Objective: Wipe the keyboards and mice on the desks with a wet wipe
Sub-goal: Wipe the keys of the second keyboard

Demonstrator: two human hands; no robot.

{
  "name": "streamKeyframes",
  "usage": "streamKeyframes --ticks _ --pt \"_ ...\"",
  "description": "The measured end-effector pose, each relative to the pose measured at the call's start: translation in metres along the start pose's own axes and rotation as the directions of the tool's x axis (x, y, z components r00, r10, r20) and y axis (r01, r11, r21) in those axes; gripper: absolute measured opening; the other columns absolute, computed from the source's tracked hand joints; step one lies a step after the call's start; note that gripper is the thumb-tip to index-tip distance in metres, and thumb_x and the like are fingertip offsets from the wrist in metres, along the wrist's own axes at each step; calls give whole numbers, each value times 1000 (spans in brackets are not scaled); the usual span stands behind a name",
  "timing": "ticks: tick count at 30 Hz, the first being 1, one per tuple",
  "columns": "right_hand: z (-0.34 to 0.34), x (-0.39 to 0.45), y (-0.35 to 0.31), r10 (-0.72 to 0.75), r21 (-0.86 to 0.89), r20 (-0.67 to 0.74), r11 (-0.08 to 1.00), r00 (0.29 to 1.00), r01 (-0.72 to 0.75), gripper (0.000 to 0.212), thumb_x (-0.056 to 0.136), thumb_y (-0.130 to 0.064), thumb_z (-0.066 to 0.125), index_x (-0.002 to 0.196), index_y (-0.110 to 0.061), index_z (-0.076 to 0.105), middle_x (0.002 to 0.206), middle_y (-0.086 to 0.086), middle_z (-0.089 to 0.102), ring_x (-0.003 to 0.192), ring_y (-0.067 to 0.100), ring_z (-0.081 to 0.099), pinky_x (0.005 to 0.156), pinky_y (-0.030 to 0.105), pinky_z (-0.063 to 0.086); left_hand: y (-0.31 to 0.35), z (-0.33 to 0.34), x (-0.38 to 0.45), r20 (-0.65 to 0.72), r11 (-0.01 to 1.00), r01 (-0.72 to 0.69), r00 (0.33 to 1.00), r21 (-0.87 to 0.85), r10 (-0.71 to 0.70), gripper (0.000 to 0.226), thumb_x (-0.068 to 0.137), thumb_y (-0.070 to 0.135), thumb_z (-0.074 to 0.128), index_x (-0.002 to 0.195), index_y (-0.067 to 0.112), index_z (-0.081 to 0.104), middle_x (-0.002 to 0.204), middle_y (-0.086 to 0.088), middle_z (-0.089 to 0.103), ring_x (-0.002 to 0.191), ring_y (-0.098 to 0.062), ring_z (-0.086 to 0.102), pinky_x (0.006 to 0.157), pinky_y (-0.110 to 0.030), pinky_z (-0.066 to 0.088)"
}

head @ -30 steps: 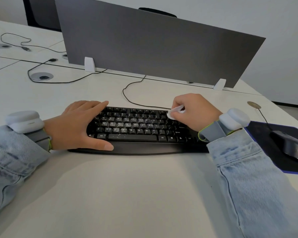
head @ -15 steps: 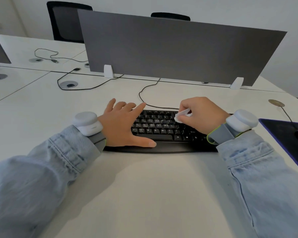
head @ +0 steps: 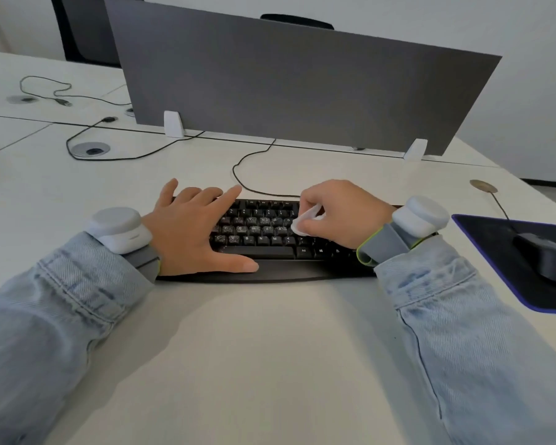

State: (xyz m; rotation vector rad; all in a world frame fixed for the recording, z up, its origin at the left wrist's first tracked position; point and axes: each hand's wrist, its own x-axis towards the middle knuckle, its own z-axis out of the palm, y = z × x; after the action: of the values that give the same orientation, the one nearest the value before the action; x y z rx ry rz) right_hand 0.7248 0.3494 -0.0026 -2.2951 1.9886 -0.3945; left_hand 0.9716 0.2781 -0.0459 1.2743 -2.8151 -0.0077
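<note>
A black keyboard point(head: 267, 242) with worn, speckled keys lies on the white desk point(head: 270, 348). My left hand point(head: 193, 226) rests flat on its left half, fingers straight and thumb along the front edge. My right hand point(head: 341, 213) pinches a small folded white wet wipe point(head: 305, 221) and presses it on the keys right of centre. A dark mouse point(head: 549, 255) sits on a black mouse pad point(head: 523, 261) at the right edge, apart from both hands.
A grey divider panel point(head: 302, 88) stands behind the keyboard on white feet. The keyboard cable point(head: 241, 168) loops toward it. More cables and round grommets point(head: 92, 149) lie at the left. Black chairs stand beyond the desks.
My left hand has slid right along the keyboard and now covers its left half. My right hand keeps the wipe on the keys, slightly lower. The head camera has shifted.
</note>
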Motion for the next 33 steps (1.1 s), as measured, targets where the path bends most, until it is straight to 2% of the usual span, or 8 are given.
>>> streamKeyframes --ticks 6,10,14,19,22,24,27,33 --pt "-8 -2 4 47 -100 -24 994 999 -49 11 86 -22 59 75 -21 58 83 -10 56 80 12 52 57 14 32 -2 1 -1 11 1000 9 1000 -11 -9 133 49 108 14 159 35 -6 160 10 26 149 -19 20 123 -55 -3" --pt "-5 -4 -4 35 -82 59 996 998 -30 14 85 -21 60 71 -23 57 78 -13 55 77 11 52 56 19 34 -1 2 -1 5 1000 9 1000 -14 -9 133 49 107 13 159 35 -5 159 11 27 149 -20 20 123 -55 -2" --pt "0 2 -10 25 -159 16 987 1000 -22 12 86 -16 57 75 -19 56 80 -9 53 81 15 52 58 24 34 -2 4 -1 -8 1000 4 1000 -14 -4 132 50 106 13 159 34 -3 158 10 29 148 -21 22 123 -55 -1" --pt "-4 -1 -12 8 -177 72 984 997 5 12 87 -14 57 76 -15 59 79 -6 54 79 17 53 54 16 32 -1 4 -1 -12 1000 13 1000 -15 -13 131 51 106 14 159 34 -3 159 9 28 148 -21 22 123 -55 -1" --pt "1 4 -12 49 -173 18 984 999 -45 13 87 -15 55 75 -17 56 84 -5 55 85 19 56 55 19 33 -1 5 -1 -12 1000 11 1000 -27 -11 132 50 106 14 159 34 -2 159 9 29 148 -21 22 123 -55 -1" --pt "0 5 -9 92 -151 -94 983 991 -106 10 88 -16 53 78 -15 57 86 -3 57 84 20 55 58 25 35 -1 4 -1 -9 1000 12 1000 -27 -13 132 50 106 13 159 34 -3 159 9 28 148 -21 21 123 -55 -1" --pt "-8 3 -3 101 -68 -263 990 960 -123 9 86 -18 53 77 -18 57 82 -4 58 76 16 51 56 23 33 -1 3 -1 -4 999 16 1000 -31 -16 132 50 106 13 159 34 -3 159 9 28 149 -21 20 123 -55 -2" --pt "12 8 -16 21 -60 -40 998 999 -24 8 86 -21 59 79 -21 60 88 -6 62 84 15 54 64 25 37 1 2 -2 2 999 14 1000 -33 -14 132 50 105 14 160 34 -3 160 9 27 149 -21 21 123 -55 -2"
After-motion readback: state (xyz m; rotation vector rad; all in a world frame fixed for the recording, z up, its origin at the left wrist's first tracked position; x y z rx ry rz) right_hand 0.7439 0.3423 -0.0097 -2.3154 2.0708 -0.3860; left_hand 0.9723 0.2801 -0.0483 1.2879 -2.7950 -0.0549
